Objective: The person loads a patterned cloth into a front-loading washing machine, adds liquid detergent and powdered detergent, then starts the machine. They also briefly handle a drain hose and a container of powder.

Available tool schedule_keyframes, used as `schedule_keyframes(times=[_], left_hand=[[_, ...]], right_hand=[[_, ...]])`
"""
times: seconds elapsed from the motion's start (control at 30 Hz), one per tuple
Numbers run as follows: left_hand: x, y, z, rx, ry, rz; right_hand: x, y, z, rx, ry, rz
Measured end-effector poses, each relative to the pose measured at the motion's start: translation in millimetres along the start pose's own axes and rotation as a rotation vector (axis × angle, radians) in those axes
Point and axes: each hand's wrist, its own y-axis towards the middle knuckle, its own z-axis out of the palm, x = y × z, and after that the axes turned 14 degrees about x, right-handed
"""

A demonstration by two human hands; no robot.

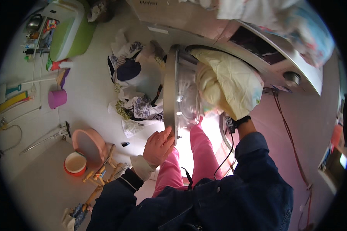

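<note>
A front-loading washing machine [187,31] stands before me with its round door [170,92] swung out to the left. My left hand [159,145] rests its fingertips on the lower edge of that door. Pale yellow fabric [228,80] bulges at the machine's opening. Beneath it reaches my right arm, a black band and a small device with a cable at the wrist; the fabric hides my right hand, so its grip does not show. Left of the door, mixed laundry [141,101] lies in a heap on the floor.
White and blue fabric [294,26] hangs over the machine's top. To the left are a green-and-white tub [75,31], a purple bucket [57,98], a pink basin [89,144], a red bowl [75,164] and a wooden stool [101,176]. Cables [289,132] run at the right.
</note>
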Motion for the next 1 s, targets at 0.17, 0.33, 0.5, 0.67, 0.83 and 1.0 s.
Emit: schedule_keyframes(times=[0.17, 0.33, 0.5, 0.67, 0.83, 1.0], left_hand=[[10, 0, 15, -0.165, -0.032, -0.024], [18, -2, 13, -0.158, -0.055, -0.044], [25, -6, 14, -0.093, -0.088, -0.043], [37, -16, 15, 0.009, -0.102, -0.026], [41, -19, 17, 0.014, -0.056, -0.021], [45, -18, 12, -0.013, -0.078, 0.003]], right_hand=[[-1, 99, -8, 0.035, -0.177, -0.046], [5, 193, -12, 0.069, -0.37, -0.141], [-7, 244, -15, 0.091, -0.498, -0.171], [-15, 275, -6, 0.138, -0.561, -0.205], [2, 266, 13, 0.309, -0.399, -0.456], [-51, 160, 22, 0.124, -0.225, -0.672]])
